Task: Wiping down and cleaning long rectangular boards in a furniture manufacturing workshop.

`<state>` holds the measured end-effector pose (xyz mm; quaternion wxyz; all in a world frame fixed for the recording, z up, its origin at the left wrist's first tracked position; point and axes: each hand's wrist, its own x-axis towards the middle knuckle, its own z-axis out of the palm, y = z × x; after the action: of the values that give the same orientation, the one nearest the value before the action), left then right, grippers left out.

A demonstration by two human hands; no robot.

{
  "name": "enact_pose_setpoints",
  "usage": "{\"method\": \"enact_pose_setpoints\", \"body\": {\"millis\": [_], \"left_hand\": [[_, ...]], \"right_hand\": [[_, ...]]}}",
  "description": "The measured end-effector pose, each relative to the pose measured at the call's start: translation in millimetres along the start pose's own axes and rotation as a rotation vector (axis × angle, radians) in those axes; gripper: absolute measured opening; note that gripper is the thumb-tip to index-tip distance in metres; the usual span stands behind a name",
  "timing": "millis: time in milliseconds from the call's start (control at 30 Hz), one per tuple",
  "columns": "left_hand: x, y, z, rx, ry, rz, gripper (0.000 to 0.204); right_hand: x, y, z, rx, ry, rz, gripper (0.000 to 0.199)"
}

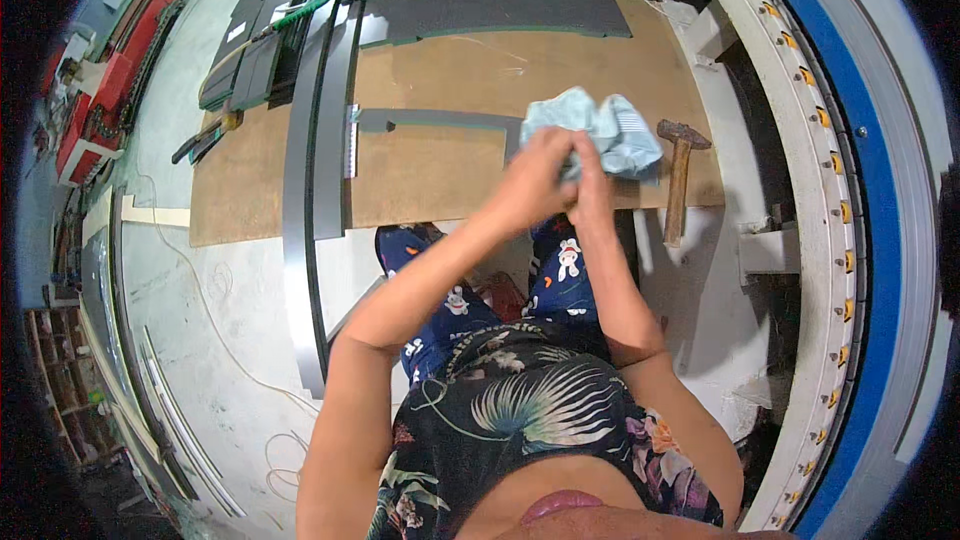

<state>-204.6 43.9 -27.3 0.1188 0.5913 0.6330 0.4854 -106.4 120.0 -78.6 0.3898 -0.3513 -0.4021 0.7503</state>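
A crumpled light-blue cloth (625, 132) with a striped patch is bunched up just beyond my two hands, over the right side of the brown board. My left hand (538, 178) is closed on the cloth's near left side, slightly smeared by motion. Pressed against it, my right hand (592, 180) is also closed at the cloth's near edge, with its fingertips partly hidden. Under and beside the hands lies a thin dark-grey frame-like piece (440, 118); the cloth and hands cover part of its right side. A wooden-handled hammer (677, 185) rests right of the cloth.
The brown board (430, 180) lies across my knees' far side. Long grey metal strips (328, 140) cross its left part, and dark panels (500, 12) are stacked at the back. Dark-handled tools (205, 138) lie left. A blue-and-white machine edge (840, 190) runs along the right.
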Motion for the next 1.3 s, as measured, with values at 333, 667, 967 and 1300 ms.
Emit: {"method": "enact_pose_setpoints", "body": {"millis": [333,667,967,1300], "left_hand": [[-12.0,-124.4,-107.9,0.910,0.042,-0.234,0.054],[-38.0,-167.3,-146.8,0.958,-0.044,0.065,0.036],[-71.5,-37.6,-185.0,0.899,-0.181,-0.058,0.030],[-155.7,-15.8,-194.5,0.898,-0.029,-0.294,0.029]], "right_hand": [[-42.7,-72.3,-66.9,0.188,0.299,-0.171,0.044],[-35.5,-54.4,-80.1,0.006,0.239,-0.437,0.051],[-58.1,-4.1,49.3,-0.787,-0.344,-0.983,0.062],[24.7,-22.5,-38.2,-1.472,0.076,-0.743,0.012]]}}
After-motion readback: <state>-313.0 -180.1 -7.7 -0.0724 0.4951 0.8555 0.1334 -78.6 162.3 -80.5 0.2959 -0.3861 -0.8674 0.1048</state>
